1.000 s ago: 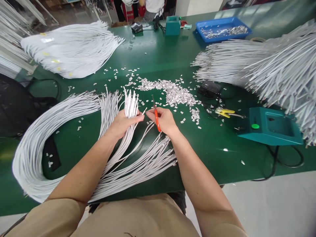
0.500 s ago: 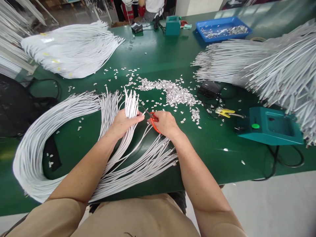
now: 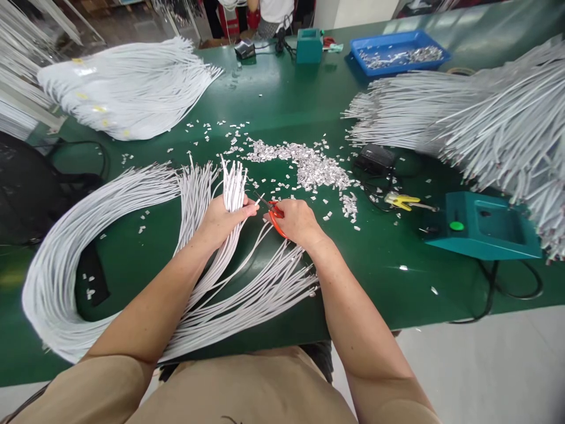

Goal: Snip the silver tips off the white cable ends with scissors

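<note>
My left hand (image 3: 220, 221) is closed round a bunch of white cables (image 3: 234, 185), their ends pointing up and away from me. One cable end sticks out to the right past the thumb. In my right hand (image 3: 300, 221) are orange-handled scissors (image 3: 278, 225), the dark blades pointing left at that cable end. Whether the blades touch it I cannot tell. More of the white cables (image 3: 256, 300) fan out below, reaching toward my right forearm. A thick curved bundle of white cables (image 3: 57, 265) lies to the left on the green table (image 3: 371, 294).
Small silvery pieces (image 3: 318, 168) are heaped beyond my hands. At right are a teal device (image 3: 485, 227), yellow-handled pliers (image 3: 404, 202) and a large cable pile (image 3: 507, 112). A blue tray (image 3: 399, 68) stands at the back, another cable bundle (image 3: 128, 88) at back left.
Very little differs. The scissors and right hand have shifted slightly; the left hand still grips the bunch in the same place.
</note>
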A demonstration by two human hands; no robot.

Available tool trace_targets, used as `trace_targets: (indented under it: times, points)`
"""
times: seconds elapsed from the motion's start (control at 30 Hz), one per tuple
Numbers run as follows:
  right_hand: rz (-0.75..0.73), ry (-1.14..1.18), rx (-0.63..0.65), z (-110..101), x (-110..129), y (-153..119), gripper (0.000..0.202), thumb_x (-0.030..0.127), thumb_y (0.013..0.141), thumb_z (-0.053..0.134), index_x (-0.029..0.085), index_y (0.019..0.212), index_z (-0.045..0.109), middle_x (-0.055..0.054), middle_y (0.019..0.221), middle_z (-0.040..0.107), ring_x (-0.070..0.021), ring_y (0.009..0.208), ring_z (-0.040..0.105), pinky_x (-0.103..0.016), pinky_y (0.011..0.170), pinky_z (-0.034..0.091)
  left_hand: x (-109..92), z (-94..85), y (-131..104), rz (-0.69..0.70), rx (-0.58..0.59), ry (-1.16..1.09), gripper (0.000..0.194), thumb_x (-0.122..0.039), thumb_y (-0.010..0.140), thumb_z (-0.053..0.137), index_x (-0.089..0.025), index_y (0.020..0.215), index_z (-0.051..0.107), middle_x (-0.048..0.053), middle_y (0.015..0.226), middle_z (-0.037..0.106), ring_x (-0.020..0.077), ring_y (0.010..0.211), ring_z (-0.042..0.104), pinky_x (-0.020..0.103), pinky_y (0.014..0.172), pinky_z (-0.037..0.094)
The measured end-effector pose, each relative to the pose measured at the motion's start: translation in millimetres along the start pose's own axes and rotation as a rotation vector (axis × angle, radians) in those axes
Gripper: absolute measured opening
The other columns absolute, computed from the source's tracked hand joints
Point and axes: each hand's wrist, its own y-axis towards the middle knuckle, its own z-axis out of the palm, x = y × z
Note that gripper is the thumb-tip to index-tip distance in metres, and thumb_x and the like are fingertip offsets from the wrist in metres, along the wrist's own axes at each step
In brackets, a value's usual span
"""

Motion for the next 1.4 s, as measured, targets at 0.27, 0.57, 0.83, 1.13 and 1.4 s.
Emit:
trace_targets:
  times: [0.27,0.57,0.83,1.13,1.4]
  points:
    - [-0.009,0.066,-0.017,5,-6,4,0.029,0.04,0.081,0.064,0.018,0.063,0.058,-0.003,0.07,0.06,-0.0142,0.064,0.05,-0.028,0.057,0.032,8,-1.2,3,0.057,-0.034,0.131,0.026,-0.033,0.064,0.079,-0.017,0.079,0.067,0.002,0.081,0.068,0.0178,0.074,0.061,0.031,0.07,0.047]
    - [-0.019,1.096,-0.127,0,2,1,0.018,0.033,0.071,0.071,0.019,0.083,0.075,-0.001,0.083,0.07,-0.0132,0.076,0.059,-0.031,0.079,0.044,10,-0.6,4,0.036,0.003,0.128,0.031,-0.038,0.062,0.081,-0.017,0.081,0.067,0.001,0.082,0.07,0.0192,0.077,0.063,0.032,0.073,0.046]
    - [0.065,1.29,-0.09,11,3,5,0.013,0.029,0.065,0.075,0.019,0.074,0.073,0.001,0.071,0.064,-0.0106,0.065,0.052,-0.028,0.068,0.041,12,0.5,4,-0.007,0.043,0.037,0.036,-0.037,0.06,0.084,-0.017,0.083,0.065,0.002,0.081,0.071,0.0188,0.076,0.065,0.033,0.075,0.049]
    - [0.037,1.271,-0.141,15,5,5,0.021,0.039,0.07,0.072,0.017,0.072,0.073,0.003,0.062,0.055,-0.0093,0.059,0.045,-0.026,0.061,0.037,2,0.5,2,-0.098,0.113,-0.106,0.037,-0.032,0.058,0.085,-0.016,0.081,0.061,0.0,0.077,0.068,0.0137,0.069,0.062,0.026,0.064,0.047]
    - [-0.002,1.107,-0.183,15,7,4,0.013,0.031,0.069,0.069,0.018,0.072,0.071,0.002,0.071,0.063,-0.0111,0.066,0.052,-0.025,0.068,0.041,8,1.6,5,-0.072,0.041,-0.011,0.036,-0.032,0.057,0.083,-0.016,0.081,0.062,0.0,0.078,0.067,0.0127,0.065,0.057,0.026,0.061,0.045]
